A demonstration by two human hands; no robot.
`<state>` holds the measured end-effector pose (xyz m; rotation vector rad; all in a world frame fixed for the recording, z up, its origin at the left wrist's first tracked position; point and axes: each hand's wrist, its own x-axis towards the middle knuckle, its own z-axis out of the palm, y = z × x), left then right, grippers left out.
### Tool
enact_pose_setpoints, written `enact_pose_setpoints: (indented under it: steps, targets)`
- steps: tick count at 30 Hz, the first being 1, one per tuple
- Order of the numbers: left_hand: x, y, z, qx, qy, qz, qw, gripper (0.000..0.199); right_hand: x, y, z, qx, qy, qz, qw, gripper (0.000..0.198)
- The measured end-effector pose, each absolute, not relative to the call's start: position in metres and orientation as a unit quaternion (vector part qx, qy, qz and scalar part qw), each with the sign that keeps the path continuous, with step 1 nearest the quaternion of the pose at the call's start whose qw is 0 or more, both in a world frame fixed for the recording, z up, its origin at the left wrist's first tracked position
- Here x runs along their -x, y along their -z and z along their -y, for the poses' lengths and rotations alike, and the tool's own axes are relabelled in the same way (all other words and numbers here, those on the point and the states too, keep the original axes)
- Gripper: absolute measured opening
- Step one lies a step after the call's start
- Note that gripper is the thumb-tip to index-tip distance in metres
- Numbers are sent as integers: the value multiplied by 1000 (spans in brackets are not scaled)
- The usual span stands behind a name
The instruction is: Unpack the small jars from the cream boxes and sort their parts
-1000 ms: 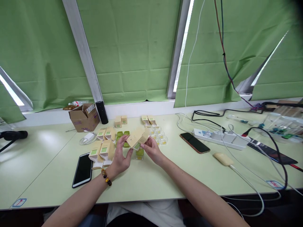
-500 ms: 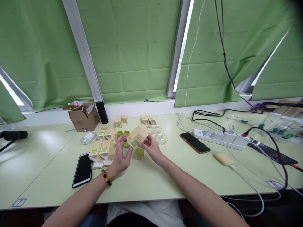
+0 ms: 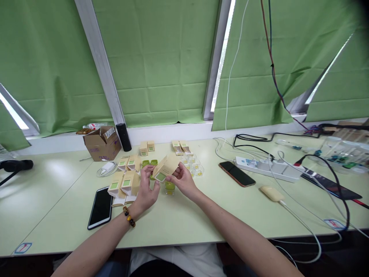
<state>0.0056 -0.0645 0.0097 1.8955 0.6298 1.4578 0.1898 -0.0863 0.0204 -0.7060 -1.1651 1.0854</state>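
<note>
Both hands hold one small tan carton [image 3: 166, 168] with a green window, lifted a little above the pale green table [image 3: 184, 219]. My left hand [image 3: 145, 192] pinches its near-left end; a bead bracelet sits on that wrist. My right hand [image 3: 184, 181] grips the far-right end. Right under the carton a small green jar [image 3: 170, 187] stands on the table. Several more tan cartons [image 3: 124, 184] lie just left of my left hand, and two green jars [image 3: 149, 162] stand behind it.
A black phone [image 3: 100, 207] lies at the near left. At the back left stand a brown cardboard box [image 3: 102, 144] and a black cylinder [image 3: 123, 137]. To the right are clear small jars [image 3: 193, 164], an orange-edged phone [image 3: 236, 174], a white power strip [image 3: 268, 168] and trailing cables.
The carton has tilted and dropped slightly in my hands, its green window end now lower toward my left fingers. Both hands stay in nearly the same place.
</note>
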Motion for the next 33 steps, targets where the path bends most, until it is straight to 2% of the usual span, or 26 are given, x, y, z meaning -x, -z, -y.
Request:
enact_pose_setpoints:
  steps: [4, 9, 13, 19, 24, 27, 33]
  targets:
    - [-5, -10, 62, -732, -548, -239, 326, 53, -188, -16, 84, 313, -460, 516, 651, 71]
    - [-3, -10, 62, -736, -546, -231, 325, 48, -191, -22, 85, 315, -475, 491, 659, 57]
    - [-2, -15, 66, -757, -538, -204, 310, 42, -193, -24, 86, 316, -477, 484, 662, 56]
    - [-4, -20, 67, -760, -565, -253, 200, 46, -192, -20, 84, 318, -479, 484, 660, 59]
    - [-4, -17, 63, -779, -552, -261, 143, 33, -195, -19, 82, 328, -465, 481, 667, 56]
    - [-3, -13, 64, -786, -544, -267, 123, 32, -196, -21, 83, 333, -458, 478, 671, 52]
    - [-5, -4, 64, -776, -555, -262, 147, 33, -195, -22, 87, 334, -493, 495, 633, 54]
